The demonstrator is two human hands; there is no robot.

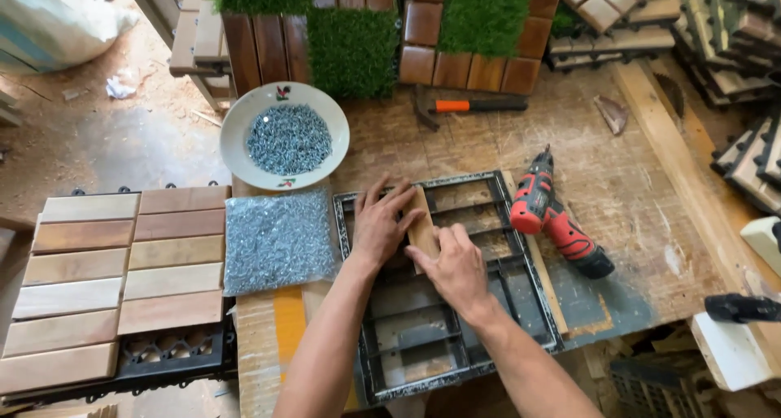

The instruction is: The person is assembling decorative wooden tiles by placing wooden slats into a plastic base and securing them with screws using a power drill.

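Observation:
A black plastic grid frame [521, 292] lies flat on the worn wooden workbench. My left hand [381, 223] rests with spread fingers on the frame's upper left part and touches a small wooden slat [422, 229]. My right hand [454, 267] grips that slat from the lower right and holds it upright on the frame. A red and black cordless drill [556, 219] lies just right of the frame.
A white bowl of screws [285, 135] and a clear bag of screws [277, 240] sit left of the frame. Finished wooden deck tiles [114, 271] lie at far left. Grass and wood tiles [350, 48] and a hammer [476, 105] are behind. Stacked tiles fill the right.

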